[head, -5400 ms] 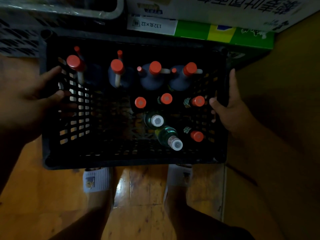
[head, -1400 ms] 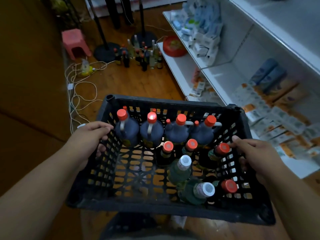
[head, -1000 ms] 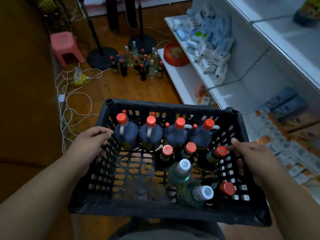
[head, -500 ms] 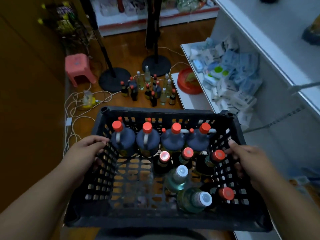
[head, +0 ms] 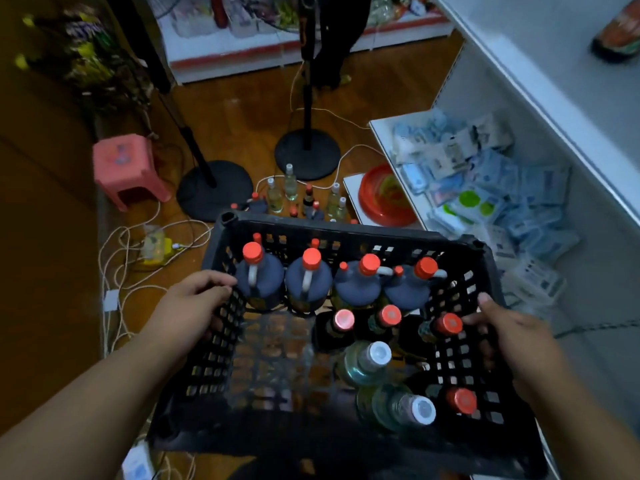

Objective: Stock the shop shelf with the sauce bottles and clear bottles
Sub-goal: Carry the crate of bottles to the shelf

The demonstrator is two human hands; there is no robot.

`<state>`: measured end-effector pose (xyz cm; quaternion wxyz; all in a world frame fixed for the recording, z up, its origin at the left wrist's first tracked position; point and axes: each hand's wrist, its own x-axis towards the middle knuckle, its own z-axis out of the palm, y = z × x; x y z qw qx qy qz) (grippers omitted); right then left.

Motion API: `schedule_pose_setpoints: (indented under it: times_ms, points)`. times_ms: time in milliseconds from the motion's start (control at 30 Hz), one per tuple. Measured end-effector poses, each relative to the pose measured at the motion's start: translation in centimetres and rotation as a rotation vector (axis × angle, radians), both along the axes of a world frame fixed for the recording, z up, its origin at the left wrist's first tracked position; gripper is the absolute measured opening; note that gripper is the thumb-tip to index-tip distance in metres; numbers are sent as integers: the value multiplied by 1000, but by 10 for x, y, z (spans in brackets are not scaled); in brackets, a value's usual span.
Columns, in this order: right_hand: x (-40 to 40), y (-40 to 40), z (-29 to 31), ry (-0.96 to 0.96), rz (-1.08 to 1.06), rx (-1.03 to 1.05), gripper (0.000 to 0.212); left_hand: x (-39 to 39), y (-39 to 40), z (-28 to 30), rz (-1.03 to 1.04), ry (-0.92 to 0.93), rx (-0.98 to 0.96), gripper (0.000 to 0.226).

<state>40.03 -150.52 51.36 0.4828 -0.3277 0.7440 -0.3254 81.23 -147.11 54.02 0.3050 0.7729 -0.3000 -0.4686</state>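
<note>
I carry a black slatted crate (head: pixel 346 233) in front of me above the floor. My left hand (head: pixel 194 306) grips its left wall and my right hand (head: pixel 509 337) grips its right wall. Several dark sauce jugs (head: pixel 308 284) with orange caps and handles stand along its far side. Smaller dark sauce bottles (head: pixel 341 325) with orange caps and two clear bottles (head: pixel 367 360) with white caps fill its right half. The white shop shelf (head: pixel 540 98) runs along my right. More bottles (head: pixel 291 188) stand grouped on the floor ahead.
A pink stool (head: pixel 123 168) sits at the left. Two black stands with round bases (head: pixel 214 188) rise ahead, with white cables (head: pixel 117 268) strewn on the wooden floor. A red bowl (head: pixel 384 195) and piled packets (head: pixel 485 188) lie on the low shelf.
I lifted the crate off the floor, turned and walked along the aisle. The floor bottles and stands have come closer, and the packet shelf now lies beside me.
</note>
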Motion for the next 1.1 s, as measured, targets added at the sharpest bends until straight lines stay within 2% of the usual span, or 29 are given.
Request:
schedule_pose_setpoints:
  times_ms: [200, 433, 533, 767, 967, 1100]
  points:
    - [8, -93, -52, 9, 32, 64, 52, 2, -85, -38, 5, -48, 15, 19]
    - [20, -161, -150, 64, 41, 148, 53, 13, -169, -150, 55, 4, 91, 35]
    - [26, -168, -202, 66, 18, 187, 54, 23, -189, -204, 91, 28, 116, 44]
    - [43, -151, -342, 47, -76, 299, 57, 44, -201, -350, 17, 6, 150, 58]
    - [52, -140, -419, 43, -106, 386, 66, 56, -209, -439, -29, 36, 206, 59]
    - [60, -141, -453, 31, -120, 385, 64, 60, -205, -482, -9, 56, 221, 58]
